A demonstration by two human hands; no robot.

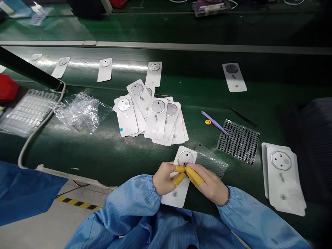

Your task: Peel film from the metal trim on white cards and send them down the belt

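A white card [174, 197] with an octagonal silver patch lies at the table's front edge, under both hands. My left hand [168, 177] rests over its middle, thumb and finger in yellow finger cots and pressed together. From the right, my right hand [207, 181] meets it, its cot-covered fingertips closed at the same spot. Whatever the fingertips hold is hidden or too small to name. A clear textured sheet [213, 162] lies beside the card. Purple tweezers [214, 123] rest with their tip on a sheet of black dots [238, 141], near a small yellow disc [208, 122].
Loosely piled white cards [155, 121] lie ahead; a neater stack [284, 183] is at the right. Crumpled clear plastic [82, 112] and clear trays [27, 110] lie left. Dark tweezers [244, 117] are behind the dotted sheet. Single cards [234, 81] lie farther back. A blue sleeve [26, 190] shows at left.
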